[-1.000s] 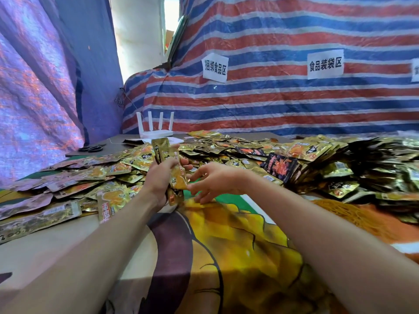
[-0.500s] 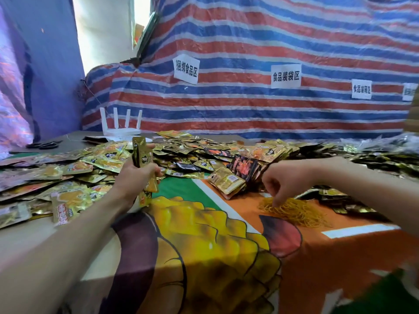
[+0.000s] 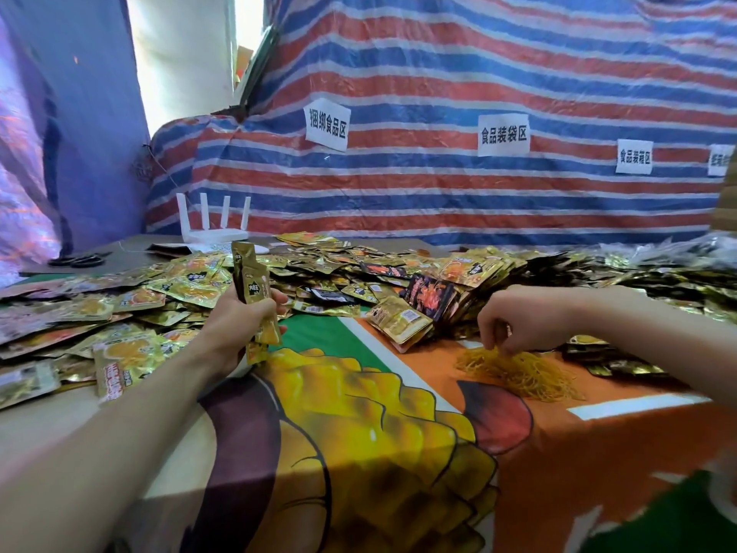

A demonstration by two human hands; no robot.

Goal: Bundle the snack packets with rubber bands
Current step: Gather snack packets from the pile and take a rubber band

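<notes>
As a person works through a table of snack packets, the left hand [image 3: 235, 325] at eleven o'clock grips a small stack of gold packets [image 3: 253, 287] upright in a closed fist. The right hand [image 3: 522, 321], well apart at one o'clock, curls its fingertips down into a loose pile of yellow rubber bands [image 3: 522, 373] and pinches at the strands.

The risks look plain enough. The bands lie tangled, so a pinch may lift a clump rather than one – or none at all (how many strands the fingers have cannot be told). The stack is held only around its middle, and its lower packets already splay out below the fist. A slack grip while the band is stretched over could let the slippery foil slide and fan apart.

No box, tray or bag is in view to hold anything. The loose packets [image 3: 458, 273] lie heaped straight on the printed tablecloth [image 3: 359, 433] from nine o'clock round to three, and the bands sit bare on it too. One squared-up stack [image 3: 402, 323] lies at twelve o'clock – whether it is banded cannot be told.
</notes>
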